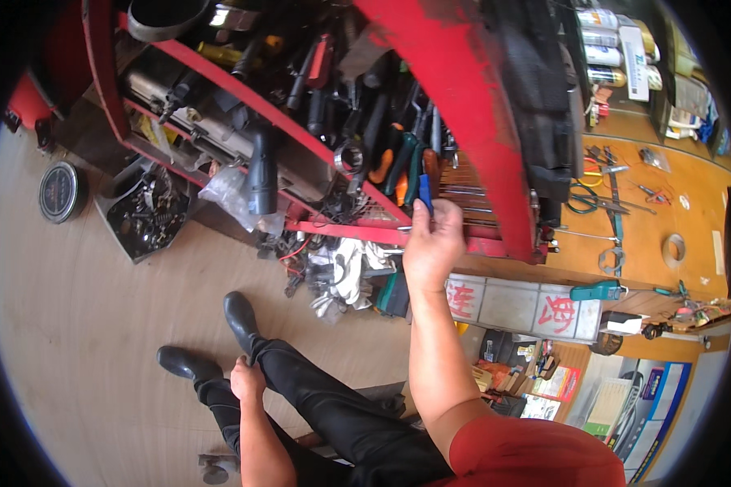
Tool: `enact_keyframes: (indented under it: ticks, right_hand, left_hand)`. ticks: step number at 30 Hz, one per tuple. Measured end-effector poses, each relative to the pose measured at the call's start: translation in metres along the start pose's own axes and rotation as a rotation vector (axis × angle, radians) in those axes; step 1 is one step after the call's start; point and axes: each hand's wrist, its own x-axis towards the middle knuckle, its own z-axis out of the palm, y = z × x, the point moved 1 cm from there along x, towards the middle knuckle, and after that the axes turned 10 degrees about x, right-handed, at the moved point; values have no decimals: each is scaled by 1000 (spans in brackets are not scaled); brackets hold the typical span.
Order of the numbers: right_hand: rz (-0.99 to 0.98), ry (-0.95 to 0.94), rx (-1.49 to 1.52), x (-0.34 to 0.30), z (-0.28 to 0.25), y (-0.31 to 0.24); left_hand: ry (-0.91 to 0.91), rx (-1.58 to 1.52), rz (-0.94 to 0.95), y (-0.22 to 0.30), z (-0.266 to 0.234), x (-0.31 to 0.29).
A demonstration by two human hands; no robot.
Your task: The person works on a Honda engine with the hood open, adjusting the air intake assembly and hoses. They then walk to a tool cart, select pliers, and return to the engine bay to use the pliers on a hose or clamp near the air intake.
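My right hand (pixel 434 247) reaches up to the front edge of a red tool cart (pixel 471 97). Its thumb and fingers are closed on a blue-handled tool (pixel 425 191); the rest of that tool is hidden among the others, so I cannot tell its kind. Just beyond it, pliers with orange and dark green handles (pixel 402 166) stand packed with other hand tools. A ring-ended wrench (pixel 349 159) lies to their left. My left hand (pixel 248 378) is low, beside my legs, its fingers curled closed; whatever they hold is too small to make out.
White gloves (pixel 349 268) hang below the cart. A black tray of small metal parts (pixel 148 213) and a round dark tin (pixel 62 191) are on the floor at left. At right, a wooden bench (pixel 650 243) carries scissors, a tape roll (pixel 673 251) and a green tool (pixel 597 290).
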Motion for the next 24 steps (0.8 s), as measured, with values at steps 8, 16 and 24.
enact_keyframes:
  ticks: [8,16,24]
  right_hand:
    - [72,-173,-27,20,9,16]
    - [566,-334,197,-34,-70,-50]
    - [591,-438,823,-19,-181,-157]
  left_hand:
    - [19,-2,8,1,0,0]
    - [60,67,63,-12,7,-5]
    - [162,227,228,-52,-29,-102]
